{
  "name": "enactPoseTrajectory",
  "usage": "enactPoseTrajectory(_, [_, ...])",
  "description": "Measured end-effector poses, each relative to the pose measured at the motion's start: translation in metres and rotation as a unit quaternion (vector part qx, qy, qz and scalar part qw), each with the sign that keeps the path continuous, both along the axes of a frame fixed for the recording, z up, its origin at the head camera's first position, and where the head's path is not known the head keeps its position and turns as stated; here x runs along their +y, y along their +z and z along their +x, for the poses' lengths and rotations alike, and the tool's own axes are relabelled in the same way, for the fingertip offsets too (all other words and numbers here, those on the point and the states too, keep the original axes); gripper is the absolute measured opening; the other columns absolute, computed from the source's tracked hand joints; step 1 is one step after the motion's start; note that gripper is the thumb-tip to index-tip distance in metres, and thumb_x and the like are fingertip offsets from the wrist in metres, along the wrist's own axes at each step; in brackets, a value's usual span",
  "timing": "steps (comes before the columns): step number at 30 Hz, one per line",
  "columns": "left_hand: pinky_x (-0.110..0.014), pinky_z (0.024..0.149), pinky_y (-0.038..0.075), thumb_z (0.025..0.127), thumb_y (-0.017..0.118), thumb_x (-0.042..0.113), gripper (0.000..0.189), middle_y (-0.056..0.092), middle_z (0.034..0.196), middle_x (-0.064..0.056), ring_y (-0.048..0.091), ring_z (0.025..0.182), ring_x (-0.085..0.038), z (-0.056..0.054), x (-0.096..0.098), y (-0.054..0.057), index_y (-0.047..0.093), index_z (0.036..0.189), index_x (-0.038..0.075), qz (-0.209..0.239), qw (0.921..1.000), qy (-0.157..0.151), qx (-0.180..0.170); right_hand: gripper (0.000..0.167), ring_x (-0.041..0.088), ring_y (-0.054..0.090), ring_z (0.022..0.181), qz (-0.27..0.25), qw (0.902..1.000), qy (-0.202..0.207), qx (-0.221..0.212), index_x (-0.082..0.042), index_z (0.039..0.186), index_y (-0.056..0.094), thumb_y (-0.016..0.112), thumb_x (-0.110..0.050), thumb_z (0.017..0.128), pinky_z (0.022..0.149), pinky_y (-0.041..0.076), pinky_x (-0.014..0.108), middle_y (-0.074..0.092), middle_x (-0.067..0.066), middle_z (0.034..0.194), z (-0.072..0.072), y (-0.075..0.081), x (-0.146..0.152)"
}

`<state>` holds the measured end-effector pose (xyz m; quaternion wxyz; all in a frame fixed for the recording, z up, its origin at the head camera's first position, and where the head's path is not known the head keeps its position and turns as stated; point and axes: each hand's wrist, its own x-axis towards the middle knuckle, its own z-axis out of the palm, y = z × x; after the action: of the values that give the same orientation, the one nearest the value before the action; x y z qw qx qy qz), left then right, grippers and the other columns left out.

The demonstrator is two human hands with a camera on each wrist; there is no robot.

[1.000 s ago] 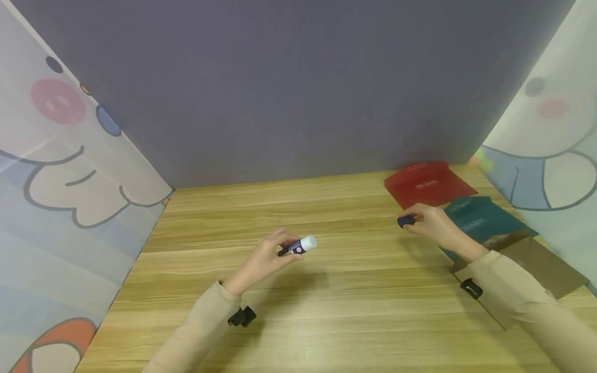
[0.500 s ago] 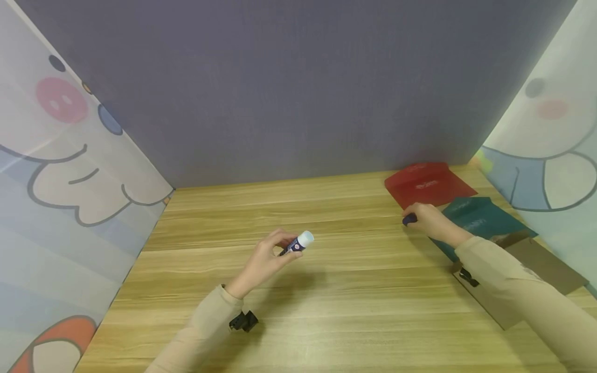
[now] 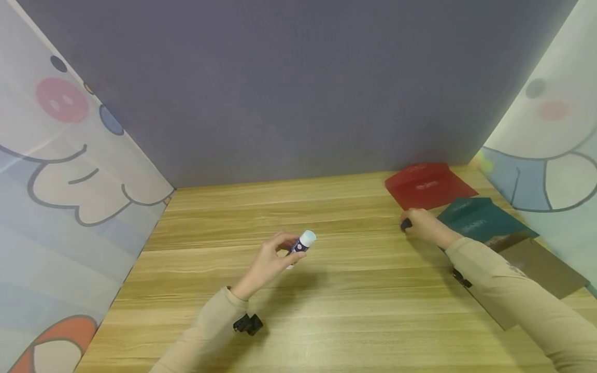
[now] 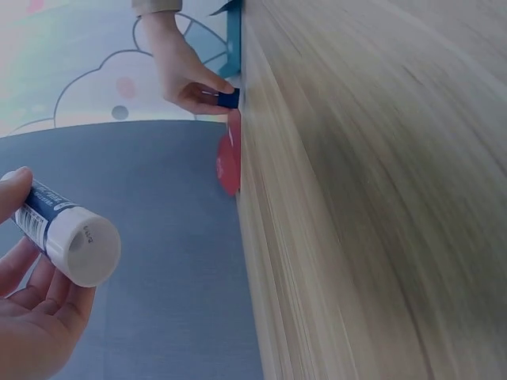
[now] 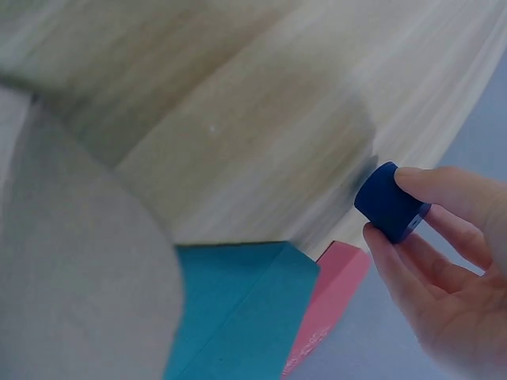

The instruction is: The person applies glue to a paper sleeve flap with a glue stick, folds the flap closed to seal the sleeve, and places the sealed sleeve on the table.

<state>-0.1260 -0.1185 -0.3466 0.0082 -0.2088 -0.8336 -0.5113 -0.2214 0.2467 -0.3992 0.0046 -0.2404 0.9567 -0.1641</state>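
My left hand [image 3: 270,259] holds a glue stick [image 3: 302,243] between thumb and fingers above the table. Its white end points up and to the right in the head view; the left wrist view shows its dark blue label and barcode [image 4: 33,223]. Over on the right, my right hand [image 3: 426,227] pinches a dark blue cap [image 5: 390,202] by its sides, low at the table surface. Whether the cap touches the wood I cannot tell. Just beyond that hand lie a red envelope [image 3: 429,185] and a teal envelope [image 3: 480,223], the latter partly behind the wrist.
A brown envelope [image 3: 543,267] lies under and beside the right forearm. The wood-grain table [image 3: 354,305] ends at a grey panel [image 3: 298,93] behind. Cartoon-printed sheets [image 3: 60,171] flank both sides.
My right hand has moved lower and slightly left with the cap, which has tilted. In my left hand, the glue stick has turned more upright.
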Motion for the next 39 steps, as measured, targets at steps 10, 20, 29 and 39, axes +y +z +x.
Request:
enactPoseTrajectory(10, [-0.031, 0.08, 0.047, 0.077, 0.067, 0.003, 0.031, 0.057, 0.095, -0.012, 0.058, 0.085, -0.022, 0.0, 0.005, -0.001, 0.058, 0.105, -0.004, 0.025, 0.9987, 0.009, -0.043, 0.02, 0.035, 0.057, 0.082, -0.002, 0.9999, 0.001, -0.01, 0.009, 0.087, 0.062, 0.066, 0.007, 0.067, 0.072, 0.047, 0.046, 0.061, 0.019, 0.083, -0.001, -0.009, 0.0])
enactPoseTrajectory(20, [-0.037, 0.083, 0.045, 0.08, 0.065, 0.007, 0.031, 0.06, 0.096, -0.01, 0.056, 0.088, -0.021, -0.006, 0.004, -0.01, 0.056, 0.109, 0.0, 0.069, 0.9948, 0.012, -0.073, 0.025, 0.036, 0.055, 0.086, 0.012, 0.9999, -0.01, -0.002, 0.007, 0.094, 0.061, 0.068, 0.002, 0.07, 0.072, 0.047, 0.046, 0.057, 0.019, 0.089, 0.007, -0.003, -0.002])
enactPoseTrajectory(29, [-0.03, 0.078, 0.048, 0.078, 0.067, 0.008, 0.032, 0.058, 0.093, -0.009, 0.054, 0.086, -0.017, -0.015, 0.004, -0.022, 0.056, 0.108, 0.002, 0.122, 0.9899, 0.028, -0.068, 0.032, 0.039, 0.051, 0.094, 0.021, 0.9995, -0.003, 0.023, 0.007, 0.102, 0.058, 0.068, -0.003, 0.073, 0.073, 0.047, 0.046, 0.053, 0.025, 0.102, 0.022, 0.011, -0.017])
enactPoseTrajectory(39, [-0.028, 0.08, 0.048, 0.076, 0.065, 0.001, 0.033, 0.057, 0.096, -0.007, 0.053, 0.087, -0.018, -0.018, 0.01, -0.018, 0.053, 0.106, -0.005, 0.205, 0.9717, 0.062, -0.1, 0.031, 0.036, 0.053, 0.094, -0.063, 0.9961, 0.009, 0.061, 0.006, 0.103, 0.058, 0.066, -0.001, 0.075, 0.078, 0.045, 0.047, 0.055, 0.021, 0.1, 0.04, 0.019, -0.043])
